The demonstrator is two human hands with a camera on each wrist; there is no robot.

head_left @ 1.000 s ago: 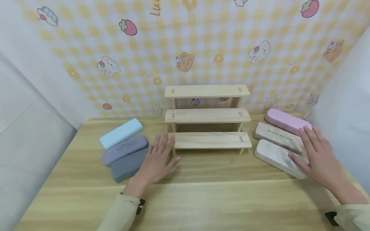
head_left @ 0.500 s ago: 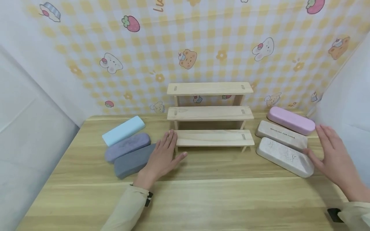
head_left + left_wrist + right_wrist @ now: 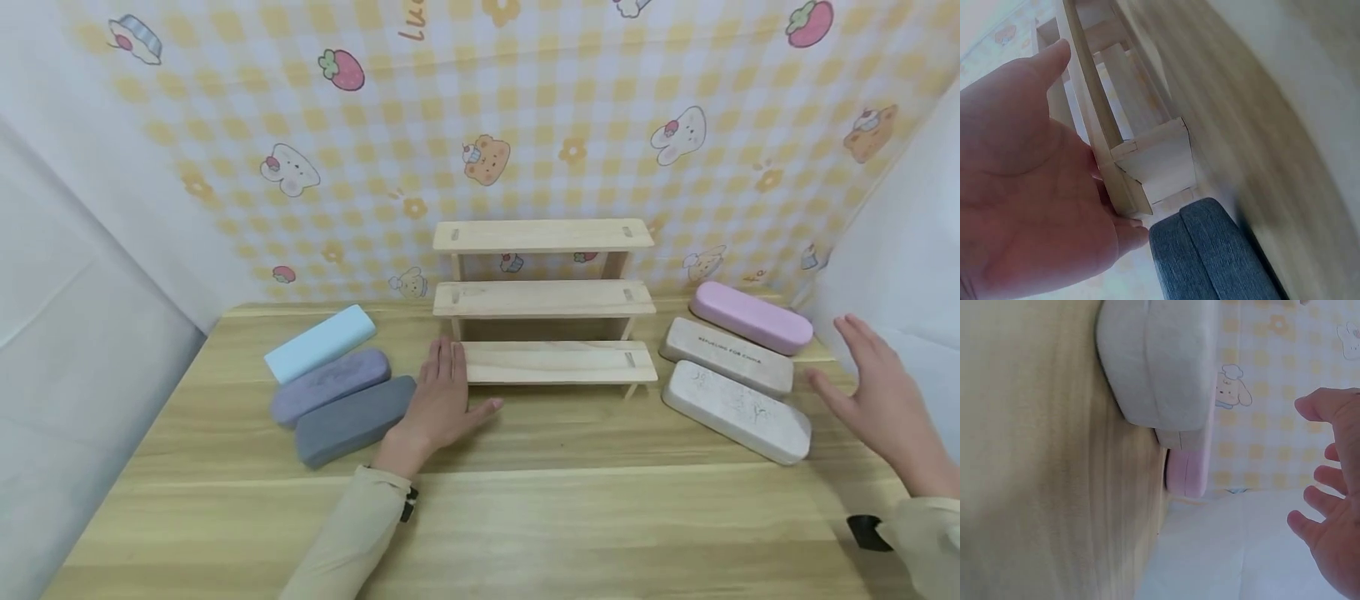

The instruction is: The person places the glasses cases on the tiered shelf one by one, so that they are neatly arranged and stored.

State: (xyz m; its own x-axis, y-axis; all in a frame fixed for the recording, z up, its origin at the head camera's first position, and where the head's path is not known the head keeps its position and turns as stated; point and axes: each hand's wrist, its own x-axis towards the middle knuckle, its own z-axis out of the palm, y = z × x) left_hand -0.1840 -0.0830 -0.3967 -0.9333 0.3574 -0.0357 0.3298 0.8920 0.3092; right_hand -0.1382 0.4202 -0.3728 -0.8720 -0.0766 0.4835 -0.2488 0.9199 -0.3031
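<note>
Wooden shelf [image 3: 543, 299]: three-tiered, standing on the worktop [image 3: 562, 533] between the dark grey case [image 3: 352, 422] and the pale case [image 3: 737, 412].
My left hand [image 3: 438, 408]: palm down, fingers straight and close together over the lowest tier's left end, thumb spread.
My right hand [image 3: 885, 396]: raised beside the pink case [image 3: 750, 317], apart from it, fingers and thumb parted.

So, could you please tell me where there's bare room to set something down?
Bare: the table in front of the wooden stand, between both sleeves, and the stand's upper two shelves. Crowded: among the three left cases and three right cases, and at the stand's left end, by the left grip.
</note>
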